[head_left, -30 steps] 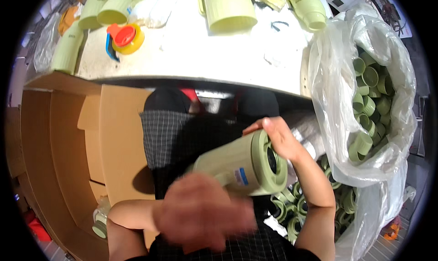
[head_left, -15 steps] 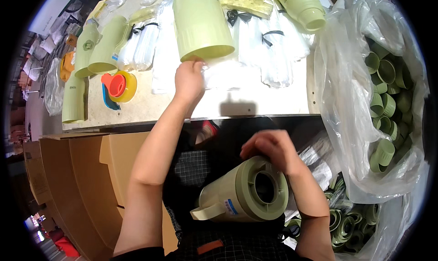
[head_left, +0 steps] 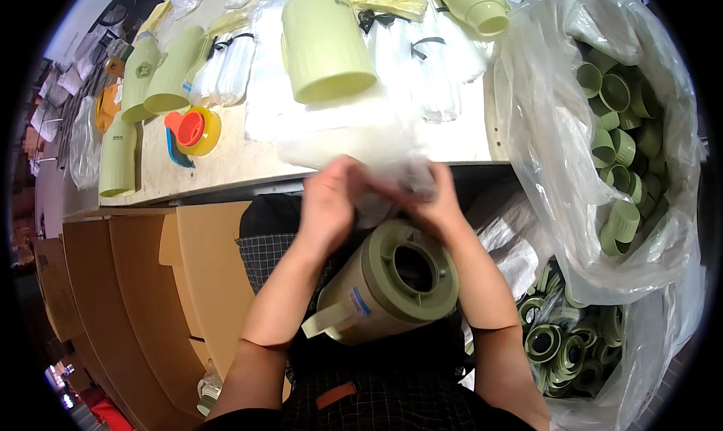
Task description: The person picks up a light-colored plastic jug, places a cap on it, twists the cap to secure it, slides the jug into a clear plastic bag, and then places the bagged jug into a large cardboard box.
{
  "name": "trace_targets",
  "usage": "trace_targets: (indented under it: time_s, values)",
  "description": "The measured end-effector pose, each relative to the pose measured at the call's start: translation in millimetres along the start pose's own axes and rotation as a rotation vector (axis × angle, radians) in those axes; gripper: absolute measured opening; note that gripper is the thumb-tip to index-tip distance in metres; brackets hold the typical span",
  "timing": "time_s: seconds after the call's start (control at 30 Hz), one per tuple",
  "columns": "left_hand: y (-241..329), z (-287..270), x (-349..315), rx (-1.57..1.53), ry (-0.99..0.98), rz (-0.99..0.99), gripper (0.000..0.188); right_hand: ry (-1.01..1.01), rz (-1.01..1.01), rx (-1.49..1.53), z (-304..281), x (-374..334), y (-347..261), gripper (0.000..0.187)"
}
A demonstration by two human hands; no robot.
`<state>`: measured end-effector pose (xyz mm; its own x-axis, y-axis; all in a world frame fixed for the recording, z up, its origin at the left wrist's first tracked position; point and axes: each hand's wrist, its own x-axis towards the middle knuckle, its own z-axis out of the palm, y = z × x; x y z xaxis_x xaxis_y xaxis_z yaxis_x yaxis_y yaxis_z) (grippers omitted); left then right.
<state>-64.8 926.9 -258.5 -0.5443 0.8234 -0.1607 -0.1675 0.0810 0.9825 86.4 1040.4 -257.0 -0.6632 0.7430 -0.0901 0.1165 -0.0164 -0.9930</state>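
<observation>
My left hand (head_left: 331,205) and my right hand (head_left: 438,205) come together at the near edge of the table. Both are closed on a thin clear plastic bag (head_left: 399,133), which is bunched between them and trails over the tabletop; the fingers are partly blurred. Below the hands, a pale green jug body (head_left: 343,299) lies tilted in my lap. It has a side handle, a small blue label and an olive ring round its open end. Neither hand grips it. Another green jug body (head_left: 327,54) lies on the plastic sheets just beyond the bag.
More green jugs (head_left: 177,77) stand at the table's left, near a roll of yellow tape (head_left: 209,133). Bundled plastic bags (head_left: 437,81) lie at the back. On the right are a plastic-lined sack of green cups (head_left: 621,220) and a bag of green rings (head_left: 565,348). An open cardboard box (head_left: 143,280) is at left.
My left hand has pulled a plastic bag off the stack toward me. My right hand has risen from beside the lap jug and joined it on the bag.
</observation>
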Motion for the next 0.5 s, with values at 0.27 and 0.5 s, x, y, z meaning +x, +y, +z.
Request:
trace_targets:
  time_s: [0.27, 0.5]
  values:
    - [2, -48, -19, 0.148, -0.145, -0.062, 0.019, 0.597, -0.04, 0.634, -23, -63, 32, 0.008]
    - [26, -72, -180, 0.645, 0.083, 0.49, 0.068, -0.129, -0.393, -0.137, 28, -201, 92, 0.063]
